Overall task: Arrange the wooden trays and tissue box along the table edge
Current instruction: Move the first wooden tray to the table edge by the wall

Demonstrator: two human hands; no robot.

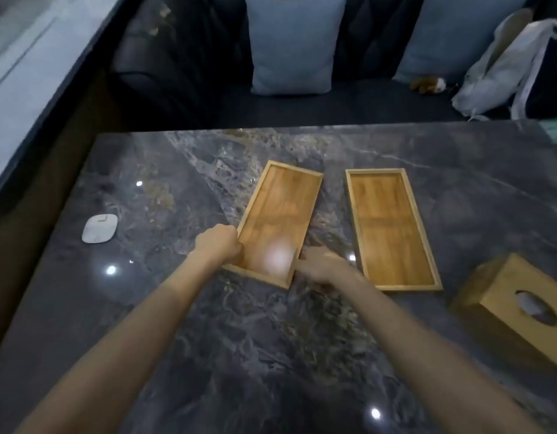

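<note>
Two shallow wooden trays lie on the dark marble table [176,339]. The left tray [280,211] is turned askew; the right tray [390,227] lies nearly straight beside it. My left hand [217,242] grips the left tray's left rim near its front corner. My right hand [324,266] rests at that tray's front right corner, blurred, between the two trays; its grip is unclear. A wooden tissue box [518,308] with an oval slot stands at the right edge of the view, apart from both hands.
A small white rounded device [100,228] lies on the table at the left. Behind the table is a dark sofa with two light blue cushions [294,42], a white bag [505,67] and a small plush toy [429,84].
</note>
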